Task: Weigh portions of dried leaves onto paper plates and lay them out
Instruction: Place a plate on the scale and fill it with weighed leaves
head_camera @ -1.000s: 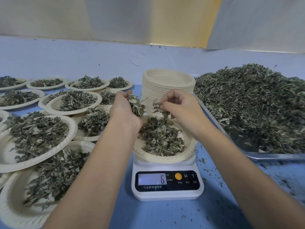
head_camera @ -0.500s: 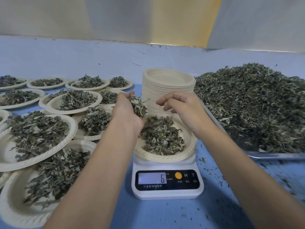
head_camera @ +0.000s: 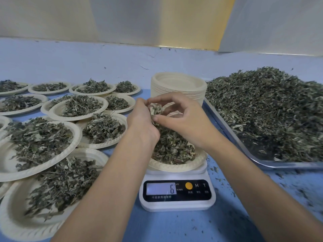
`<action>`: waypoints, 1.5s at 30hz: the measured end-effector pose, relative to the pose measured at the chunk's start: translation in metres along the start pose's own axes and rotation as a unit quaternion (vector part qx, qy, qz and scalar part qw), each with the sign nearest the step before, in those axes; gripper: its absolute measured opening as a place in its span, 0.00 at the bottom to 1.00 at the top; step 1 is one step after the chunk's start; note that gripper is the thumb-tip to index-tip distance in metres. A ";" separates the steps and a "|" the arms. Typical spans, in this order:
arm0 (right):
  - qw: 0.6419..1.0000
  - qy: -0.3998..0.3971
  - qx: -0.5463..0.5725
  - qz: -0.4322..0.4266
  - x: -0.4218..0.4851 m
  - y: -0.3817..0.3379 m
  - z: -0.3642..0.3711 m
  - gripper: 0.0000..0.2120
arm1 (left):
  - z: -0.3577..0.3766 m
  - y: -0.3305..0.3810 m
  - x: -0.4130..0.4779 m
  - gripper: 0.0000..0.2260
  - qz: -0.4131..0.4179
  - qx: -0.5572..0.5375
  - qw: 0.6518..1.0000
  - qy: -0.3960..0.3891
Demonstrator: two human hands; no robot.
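Observation:
A white digital scale in the centre shows 6 on its display. On it sits a paper plate with a mound of dried leaves. Above that plate my left hand holds a small clump of leaves. My right hand reaches into the same clump, thumb and fingers pinching at it. Both hands meet just in front of a tall stack of unused paper plates.
A metal tray on the right carries a big heap of dried leaves. Several filled paper plates overlap across the left side of the blue table. Leaf crumbs lie scattered near the tray.
My right hand has moved left and closed in on the clump held by my left hand. The scale still reads 6.

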State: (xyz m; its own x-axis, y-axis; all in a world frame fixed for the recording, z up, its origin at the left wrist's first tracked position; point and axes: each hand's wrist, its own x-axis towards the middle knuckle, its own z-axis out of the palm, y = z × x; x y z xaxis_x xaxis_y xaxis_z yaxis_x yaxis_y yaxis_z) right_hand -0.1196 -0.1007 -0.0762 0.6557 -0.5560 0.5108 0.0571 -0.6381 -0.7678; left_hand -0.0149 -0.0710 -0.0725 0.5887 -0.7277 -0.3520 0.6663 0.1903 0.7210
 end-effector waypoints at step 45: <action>0.994 0.043 0.067 0.070 0.003 0.007 -0.011 0.10 | -0.003 0.002 0.001 0.11 0.040 0.010 0.999 -0.008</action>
State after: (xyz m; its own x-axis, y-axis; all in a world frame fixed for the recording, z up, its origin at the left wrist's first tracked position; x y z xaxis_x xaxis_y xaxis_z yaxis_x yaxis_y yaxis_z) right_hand -0.1253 -0.1125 -0.0754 0.5986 -0.6812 0.4215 0.0735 -0.4773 -0.8757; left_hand -0.0114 -0.0695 -0.0728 0.6327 -0.7205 -0.2838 0.6075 0.2345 0.7589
